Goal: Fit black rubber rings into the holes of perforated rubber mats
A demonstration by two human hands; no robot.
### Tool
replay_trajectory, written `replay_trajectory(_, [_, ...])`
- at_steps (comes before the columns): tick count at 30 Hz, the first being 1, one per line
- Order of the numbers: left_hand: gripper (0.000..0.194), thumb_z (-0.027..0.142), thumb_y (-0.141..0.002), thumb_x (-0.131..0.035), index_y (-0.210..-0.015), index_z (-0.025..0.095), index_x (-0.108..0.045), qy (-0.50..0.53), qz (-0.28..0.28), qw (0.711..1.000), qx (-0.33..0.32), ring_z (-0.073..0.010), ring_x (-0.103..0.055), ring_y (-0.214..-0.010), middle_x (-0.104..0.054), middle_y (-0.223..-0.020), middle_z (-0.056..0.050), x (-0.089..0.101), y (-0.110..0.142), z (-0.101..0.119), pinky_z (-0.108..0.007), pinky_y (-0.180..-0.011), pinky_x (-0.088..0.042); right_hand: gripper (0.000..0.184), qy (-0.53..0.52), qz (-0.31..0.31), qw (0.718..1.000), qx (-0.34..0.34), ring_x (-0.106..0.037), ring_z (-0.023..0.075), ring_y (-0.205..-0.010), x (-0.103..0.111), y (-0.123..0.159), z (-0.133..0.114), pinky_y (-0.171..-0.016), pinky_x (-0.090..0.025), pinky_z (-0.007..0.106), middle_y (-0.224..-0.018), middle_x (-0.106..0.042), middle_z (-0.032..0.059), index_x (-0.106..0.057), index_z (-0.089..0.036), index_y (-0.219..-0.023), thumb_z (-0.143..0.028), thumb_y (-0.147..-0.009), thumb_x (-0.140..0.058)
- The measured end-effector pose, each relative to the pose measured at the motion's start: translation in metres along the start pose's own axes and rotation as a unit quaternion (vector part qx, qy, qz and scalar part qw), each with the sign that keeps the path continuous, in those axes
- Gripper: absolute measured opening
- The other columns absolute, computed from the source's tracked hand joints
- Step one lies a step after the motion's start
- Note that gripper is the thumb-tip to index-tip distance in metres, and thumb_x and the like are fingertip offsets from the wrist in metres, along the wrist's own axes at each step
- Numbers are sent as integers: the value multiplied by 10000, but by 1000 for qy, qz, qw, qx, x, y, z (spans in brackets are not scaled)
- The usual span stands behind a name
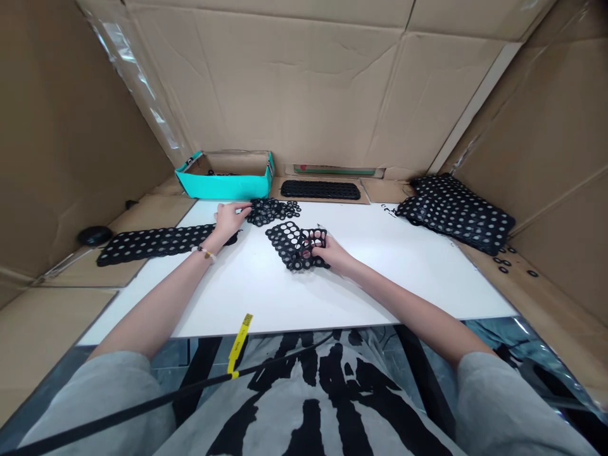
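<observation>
On the white bench (266, 297), the right hand (333, 252) grips a black perforated rubber sheet (281, 239) at centre frame. The open left hand (230, 218) touches a cluster of black rubber rings (272, 211) just beyond, below a teal cardboard box (223, 185) at upper left.

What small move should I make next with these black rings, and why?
Probably lift the black ring mat slightly with your right hand, since its fingers already hook into the mat, while your left hand sits only at the edge of the loose ring pile.
</observation>
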State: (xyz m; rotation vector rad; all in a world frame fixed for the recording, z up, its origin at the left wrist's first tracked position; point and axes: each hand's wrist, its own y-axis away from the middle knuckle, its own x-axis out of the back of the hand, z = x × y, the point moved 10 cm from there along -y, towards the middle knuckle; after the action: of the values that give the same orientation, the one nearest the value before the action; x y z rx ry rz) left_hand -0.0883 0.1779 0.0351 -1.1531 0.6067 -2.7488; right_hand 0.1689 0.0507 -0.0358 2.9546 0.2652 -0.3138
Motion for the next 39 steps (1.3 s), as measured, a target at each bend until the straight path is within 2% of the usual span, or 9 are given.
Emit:
replay_trajectory(4, [341, 365, -856, -593, -1125, 185, -702, -64, -19, 996, -53, -291, -502, -1087, -710, -1090, -83, -11, 13, 37, -434, -961, -365, 434, -12, 0, 1000, -3, -663, 193, -731, 2, -1, 3, -759, -522, 366, -783, -659, -31, -512, -238, -924, -96, -516, -541])
replay_trajectory(6, [326, 427, -848, -594, -1037, 198, -729, -15, -138, 986, -97, -233, -584, -951, -725, -1024, -63, -36, 28, 65, -345, -876, -427, 426, -14, -1, 1000, -2, -656, 193, -730, 2, -2, 4, -747, -519, 364, -784, -659, -27, -505, -241, -923, -108, -521, -548])
replay_trajectory(9, [342, 484, -800, -629, -979, 215, -741, 46, -379, 912, -149, -194, -632, -823, -736, -957, -39, -81, 75, 106, -270, -729, -455, 425, -7, 6, 1000, 0, -635, 187, -711, 3, -2, 3, -716, -510, 349, -758, -648, -32, -507, -243, -922, -120, -520, -565])
replay_trajectory(11, [333, 497, -759, -666, -911, 211, -746, 43, -436, 883, -169, -184, -626, -770, -729, -873, -26, -93, 99, 122, -255, -673, -442, 421, -6, 9, 1000, 2, -617, 180, -687, 2, -2, 1, -704, -503, 337, -706, -629, -45, -505, -243, -925, -132, -525, -574])
replay_trajectory(15, [319, 501, -738, -682, -771, 186, -725, 58, -410, 897, -158, -171, -605, -717, -700, -759, -17, -99, 106, 126, -250, -645, -431, 435, -43, -1, 999, 9, -595, 167, -669, -1, 2, -10, -703, -494, 311, -642, -605, -65, -488, -242, -945, -143, -531, -575])
replay_trajectory(21, [381, 518, -685, -719, -830, 166, -712, 154, -382, 910, -53, -183, -628, -730, -722, -798, -38, -108, 96, 106, -280, -675, -481, 335, -96, -61, 994, -2, -555, 135, -649, -13, 10, -22, -625, -456, 249, -645, -603, -48, -560, -206, -887, -162, -560, -613])
replay_trajectory(26, [387, 488, -775, -652, -988, 171, -715, 147, -343, 924, -82, -203, -649, -856, -736, -965, -59, -110, 101, 115, -293, -752, -492, 323, -83, -99, 992, 2, -621, 164, -764, -24, 14, -17, -694, -496, 269, -796, -674, 2, -598, -187, -846, -207, -576, -775])
replay_trajectory(32, [273, 377, -770, -609, -867, 149, -722, 157, -296, 941, -56, -193, -638, -778, -733, -853, -50, -107, 103, 116, -276, -692, -473, 415, -124, -101, 987, -25, -643, 158, -769, -20, 10, -2, -679, -493, 252, -760, -662, -4, -473, -203, -698, -199, -533, -855])
replay_trajectory(39, [180, 251, -672, -552, -715, 148, -693, 118, -191, 974, -40, -175, -595, -677, -687, -688, -19, -87, 96, 116, -270, -634, -436, 328, 114, 13, 991, 73, -495, 111, -587, 6, 1, -18, -573, -410, 253, -622, -543, -52, -524, -193, -672, -321, -588, -814])
